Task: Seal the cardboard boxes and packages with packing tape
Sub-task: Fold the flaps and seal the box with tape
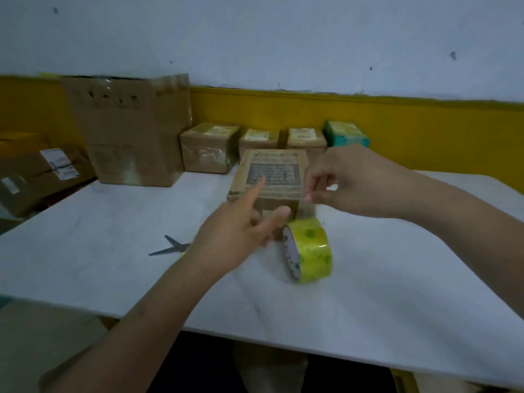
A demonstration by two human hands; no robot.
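A small cardboard box [270,173] with a dark printed label on top stands mid-table. In front of it a roll of clear packing tape [307,251] with a yellow-green look stands on its edge. My left hand [238,236] hovers just left of the roll, index finger stretched over the box's near edge, thumb out, holding nothing. My right hand [348,182] is at the box's right side, its fingertips pinching what looks like the free end of the tape strip [309,207] that runs up from the roll; the strip itself is hard to make out.
Scissors [170,248] lie on the white table [397,279] left of my left hand. A tall carton [127,129] stands at the back left, with several small taped boxes [209,146] and a teal box [346,134] along the yellow wall. More cartons [37,171] sit at far left.
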